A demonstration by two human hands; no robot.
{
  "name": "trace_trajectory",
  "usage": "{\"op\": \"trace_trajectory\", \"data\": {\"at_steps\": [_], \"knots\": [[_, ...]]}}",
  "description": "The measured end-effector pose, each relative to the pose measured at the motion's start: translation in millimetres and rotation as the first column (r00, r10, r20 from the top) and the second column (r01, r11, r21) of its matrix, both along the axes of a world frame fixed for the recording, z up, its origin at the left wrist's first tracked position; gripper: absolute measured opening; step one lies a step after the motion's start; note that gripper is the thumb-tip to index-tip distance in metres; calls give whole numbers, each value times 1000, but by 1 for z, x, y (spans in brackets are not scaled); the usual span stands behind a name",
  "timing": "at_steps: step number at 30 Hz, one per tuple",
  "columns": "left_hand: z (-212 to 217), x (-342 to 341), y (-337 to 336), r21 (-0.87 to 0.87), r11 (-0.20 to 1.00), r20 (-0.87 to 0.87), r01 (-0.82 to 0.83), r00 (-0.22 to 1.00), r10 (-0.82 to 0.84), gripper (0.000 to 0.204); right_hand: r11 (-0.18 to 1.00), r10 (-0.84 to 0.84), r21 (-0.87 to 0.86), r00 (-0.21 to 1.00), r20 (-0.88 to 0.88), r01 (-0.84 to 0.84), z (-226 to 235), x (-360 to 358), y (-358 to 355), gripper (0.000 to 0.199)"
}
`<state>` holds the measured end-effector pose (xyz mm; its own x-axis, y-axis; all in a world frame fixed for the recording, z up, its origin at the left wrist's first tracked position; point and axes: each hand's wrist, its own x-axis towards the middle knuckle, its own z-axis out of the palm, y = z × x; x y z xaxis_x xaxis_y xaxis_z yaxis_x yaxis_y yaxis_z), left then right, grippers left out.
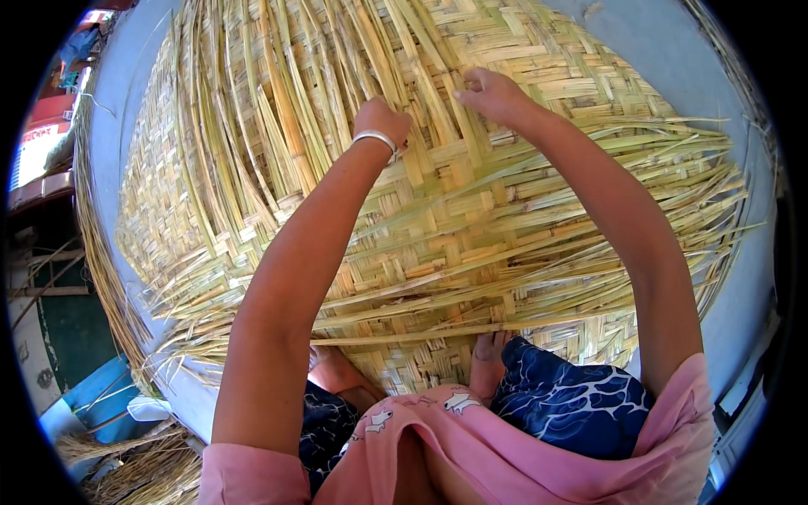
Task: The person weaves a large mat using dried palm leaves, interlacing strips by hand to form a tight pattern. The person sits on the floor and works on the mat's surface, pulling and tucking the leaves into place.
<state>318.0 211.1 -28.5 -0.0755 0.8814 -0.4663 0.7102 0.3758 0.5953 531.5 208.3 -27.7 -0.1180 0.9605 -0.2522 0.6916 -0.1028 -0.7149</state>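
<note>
A large woven mat (pixel 539 50) of flattened yellow-green reeds spreads before me. Long loose reed strips (pixel 286 109) run away from me over its left half, while others (pixel 539 244) cross sideways nearer my body. Near the mat's middle, my left hand (pixel 383 124), with a silver bangle (pixel 376 137) at the wrist, is closed over the lengthwise strips; its fingertips are hidden. A little farther out and to the right, my right hand (pixel 497 94) hovers low over the weave. Its thumb and forefinger are apart, the other fingers curled, and nothing shows between them.
My bare feet (pixel 488 362) rest at the mat's near edge. Loose reeds (pixel 114 286) line the left side of the pale blue-grey floor (pixel 715 76). At lower left lie a heap of dry stalks (pixel 151 467) and a blue item (pixel 105 396).
</note>
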Motion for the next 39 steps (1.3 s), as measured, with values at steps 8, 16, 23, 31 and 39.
{"op": "trace_trajectory", "data": {"at_steps": [8,16,23,31,39], "knots": [[13,-11,-7,186,981,60,57,996,-69,33,920,-112,-381,868,-483,-94,15,-2,19,55],[17,4,-10,210,958,-143,197,975,-169,21,920,-228,-386,709,-667,-67,9,-27,22,48],[15,4,0,239,960,-175,143,979,-103,25,890,-294,-447,633,-716,-91,18,-33,17,41],[25,11,2,170,973,-251,153,962,-107,28,903,-244,-418,678,-693,-103,23,-33,14,38],[6,-2,-4,313,942,-74,117,992,-98,26,925,-168,-365,749,-641,-105,17,-34,15,40]]}}
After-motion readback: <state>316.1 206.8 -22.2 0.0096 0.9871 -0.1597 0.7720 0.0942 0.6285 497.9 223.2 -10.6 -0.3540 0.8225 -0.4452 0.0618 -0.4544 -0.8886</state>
